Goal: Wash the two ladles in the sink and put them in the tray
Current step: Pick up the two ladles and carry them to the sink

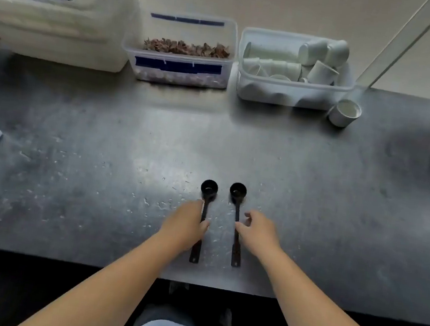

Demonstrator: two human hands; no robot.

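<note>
Two black ladles lay side by side on the steel counter, bowls pointing away from the person and handles toward the near edge, a narrow strip of bare metal between them. The left ladle had the left hand curled over the middle of its handle, thumb on one side and fingers on the other, so it looked grasped, though the ladle seemed not yet lifted off the surface. The right hand was looser: fingers spread and bent, fingertips touching or just beside the handle of the right ladle, and I could not tell whether it had truly closed on it.

As I judged it, the step was picking both up together, and the task had barely begun; neither sink nor tray was anywhere in sight. To do it well, the right hand needed to wrap the handle as fully as the left had, around the middle. The handles were thin and lay flat on metal, so pinching from the sides and rolling a fingertip underneath would likely serve better than pressing down. The counter was speckled with crumbs or droplets near the ladles, which might make the handles slippery. Both bowls seemed to hold a little pale residue, so lifting them level would avoid spilling it on the way to the sink
</note>
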